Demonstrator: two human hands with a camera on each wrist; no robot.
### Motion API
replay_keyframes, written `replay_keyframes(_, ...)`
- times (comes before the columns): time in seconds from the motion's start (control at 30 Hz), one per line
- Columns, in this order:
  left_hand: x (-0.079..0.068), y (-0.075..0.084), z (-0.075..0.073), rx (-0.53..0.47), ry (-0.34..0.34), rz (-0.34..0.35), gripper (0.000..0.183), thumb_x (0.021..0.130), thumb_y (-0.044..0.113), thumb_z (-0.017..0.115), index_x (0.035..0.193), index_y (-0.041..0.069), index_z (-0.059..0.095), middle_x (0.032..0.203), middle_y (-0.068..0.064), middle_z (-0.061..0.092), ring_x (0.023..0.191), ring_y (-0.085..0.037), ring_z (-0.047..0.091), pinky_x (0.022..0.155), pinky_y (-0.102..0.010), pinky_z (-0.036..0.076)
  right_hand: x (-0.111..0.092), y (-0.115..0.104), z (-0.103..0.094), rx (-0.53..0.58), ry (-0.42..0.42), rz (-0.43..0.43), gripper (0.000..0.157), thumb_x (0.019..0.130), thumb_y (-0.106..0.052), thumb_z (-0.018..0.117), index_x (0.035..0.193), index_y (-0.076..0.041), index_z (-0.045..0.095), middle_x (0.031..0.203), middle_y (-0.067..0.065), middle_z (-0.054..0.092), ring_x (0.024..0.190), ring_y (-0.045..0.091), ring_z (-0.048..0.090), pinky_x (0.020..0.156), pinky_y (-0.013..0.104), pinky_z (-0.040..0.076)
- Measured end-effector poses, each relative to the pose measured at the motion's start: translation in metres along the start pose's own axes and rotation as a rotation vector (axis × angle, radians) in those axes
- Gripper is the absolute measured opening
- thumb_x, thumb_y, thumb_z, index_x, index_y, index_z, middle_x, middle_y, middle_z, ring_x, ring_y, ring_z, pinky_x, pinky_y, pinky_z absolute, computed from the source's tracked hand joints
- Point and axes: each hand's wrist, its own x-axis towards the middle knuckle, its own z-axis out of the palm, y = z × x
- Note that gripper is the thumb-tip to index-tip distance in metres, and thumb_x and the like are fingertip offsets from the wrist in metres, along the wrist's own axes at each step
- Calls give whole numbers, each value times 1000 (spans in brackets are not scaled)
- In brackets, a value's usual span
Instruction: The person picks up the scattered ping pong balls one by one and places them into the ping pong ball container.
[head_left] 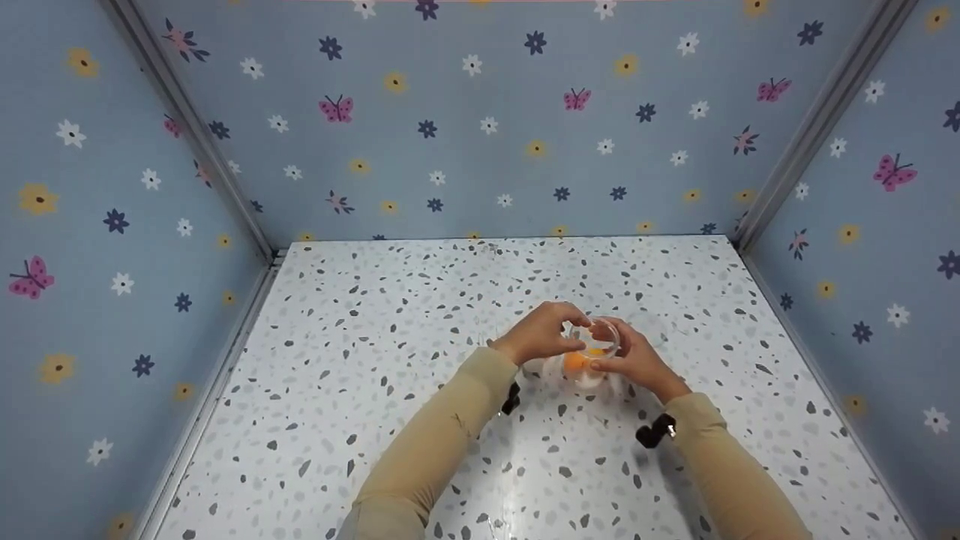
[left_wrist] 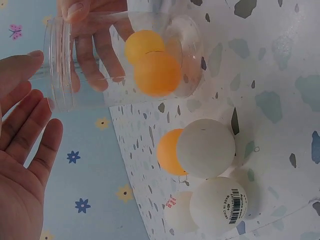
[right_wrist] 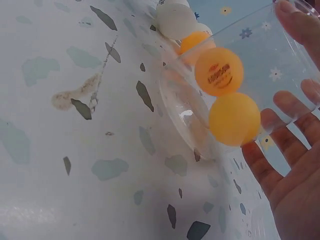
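A clear plastic jar (left_wrist: 100, 100) is tilted on its side just above the tabletop, with two orange table tennis balls (left_wrist: 157, 73) inside near its base. My right hand (head_left: 637, 360) grips the jar around its rim end, thumb on one side and fingers on the other (right_wrist: 295, 165). At the jar's mouth is my left hand (head_left: 541, 334), its thumb and fingertips close to the rim, the fingers loosely extended (left_wrist: 25, 170). Whether they touch the rim is hard to tell. Beside the jar lie another orange ball (left_wrist: 169, 152) and several white balls (left_wrist: 206, 148).
The speckled white tabletop (head_left: 337, 375) surrounds the hands. Blue flowered panels (head_left: 487, 112) stand at the back and both sides, joined by metal posts (head_left: 810, 120). Dark wrist camera mounts (head_left: 656, 431) hang at both wrists, near the table.
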Motion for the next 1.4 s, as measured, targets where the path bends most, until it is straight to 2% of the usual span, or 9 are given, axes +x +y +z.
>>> replay_keyframes(0.1, 0, 0, 1, -15, 7, 1, 32, 99, 10, 80, 128, -1, 76, 127, -14, 77, 120, -28, 70, 108, -38, 57, 0, -1, 0, 3, 1, -1, 79, 89, -1, 88, 158, -4, 50, 154, 28, 58, 145, 50, 53, 111, 48, 56)
replay_keyframes(0.27, -2, 1, 1, -52, 24, -8, 32, 98, 9, 79, 129, -2, 75, 127, -15, 76, 120, -29, 70, 109, -45, 58, -1, 0, 0, 11, -4, -13, 78, 90, 0, 87, 158, -3, 49, 152, 30, 58, 144, 51, 53, 111, 48, 56)
replay_keyframes(0.47, -5, 1, -5, -57, 66, -28, 34, 99, 13, 80, 130, -1, 74, 130, -16, 76, 120, -27, 71, 106, -39, 60, -1, 0, 0, 13, -3, 10, 80, 89, -1, 88, 160, -5, 49, 154, 30, 57, 144, 49, 54, 114, 57, 52)
replay_keyframes(0.57, -7, 0, -8, -66, 77, -28, 35, 100, 14, 80, 131, 0, 74, 131, -15, 76, 121, -28, 71, 106, -41, 60, 0, -1, 0, 11, 1, 12, 81, 88, -2, 89, 159, -5, 50, 153, 31, 58, 144, 49, 54, 114, 62, 50)
replay_keyframes(0.73, -10, -4, -9, -93, 93, -43, 35, 100, 15, 80, 132, 1, 74, 132, -15, 76, 122, -30, 70, 105, -41, 60, 0, -1, 0, -6, 6, 13, 80, 89, -3, 89, 158, -3, 49, 152, 31, 59, 144, 49, 55, 114, 61, 51)
replay_keyframes(1.0, -18, -10, -9, -124, 108, -58, 38, 100, 18, 81, 133, 1, 74, 133, -14, 76, 122, -32, 71, 106, -48, 60, 0, 0, 0, 12, -8, 4, 81, 89, -1, 88, 159, -2, 48, 154, 32, 57, 145, 52, 53, 115, 62, 50)
replay_keyframes(1.2, -24, -14, -12, -133, 110, -99, 38, 98, 16, 82, 134, 5, 74, 134, -14, 75, 123, -35, 70, 105, -42, 60, 0, -1, 0, 8, -6, 23, 82, 88, -2, 89, 159, -3, 48, 154, 31, 57, 146, 50, 53, 112, 44, 54)
replay_keyframes(1.3, -27, -17, -13, -133, 113, -101, 40, 98, 18, 83, 134, 4, 74, 134, -14, 75, 124, -35, 70, 105, -40, 60, 0, 0, 0, 17, -6, 26, 81, 89, -1, 88, 159, -1, 47, 153, 34, 56, 146, 51, 52, 113, 48, 53)
replay_keyframes(1.4, -31, -20, -15, -141, 119, -97, 41, 97, 19, 84, 134, 3, 74, 133, -13, 75, 122, -32, 70, 105, -42, 60, 1, -1, 0, 15, -9, 31, 81, 90, -2, 87, 159, 1, 46, 153, 34, 55, 146, 51, 51, 114, 58, 51)
